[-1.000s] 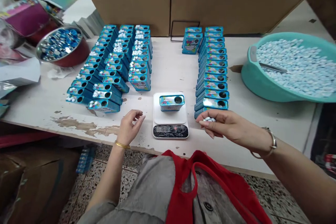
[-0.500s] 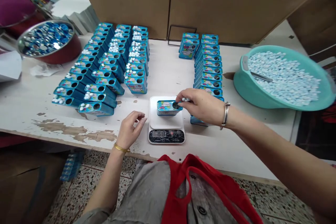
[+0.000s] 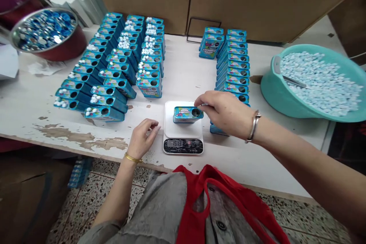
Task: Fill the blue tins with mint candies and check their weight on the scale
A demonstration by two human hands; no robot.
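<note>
A small blue candy tin stands on a white digital scale, its round hole turned to the right. My right hand is over that hole, thumb and fingers pinched together. A bit of pale candy shows between the fingers; the rest is hidden by the hand. My left hand rests on the table left of the scale, fingers loosely curled, thumb apart, nothing in it. Rows of similar tins stand to the left, many with white candies on top. Another row of tins stands beyond my right hand.
A turquoise basin of pale candies, with a metal scoop or tongs in it, stands at the right. A red-sided bowl of shiny blue and silver caps is at the left. Cardboard boxes line the back, with a wire frame before them.
My right hand's fingers have shifted slightly over the tin's hole, and fewer candies show in them. My left hand keeps its place by the scale. The view has tilted down a little.
</note>
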